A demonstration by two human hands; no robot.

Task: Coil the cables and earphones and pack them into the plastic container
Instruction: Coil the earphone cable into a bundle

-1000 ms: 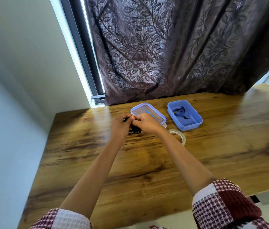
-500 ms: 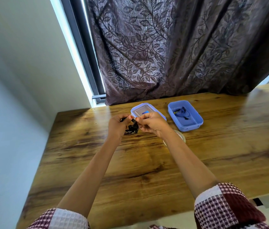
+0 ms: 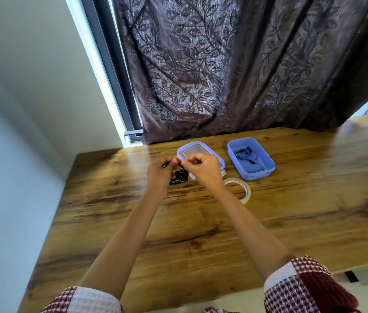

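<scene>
Your left hand and right hand meet near the far edge of the table, fingers curled. Both pinch the top of the black cable, and its coiled bundle hangs between and just below them, in front of the clear lid. The plastic container sits right of the lid, apart from your hands, with blue earphones inside. A tape roll lies beside your right wrist.

text: none legible | tape roll: reddish marks on inner core, too small to read
</scene>
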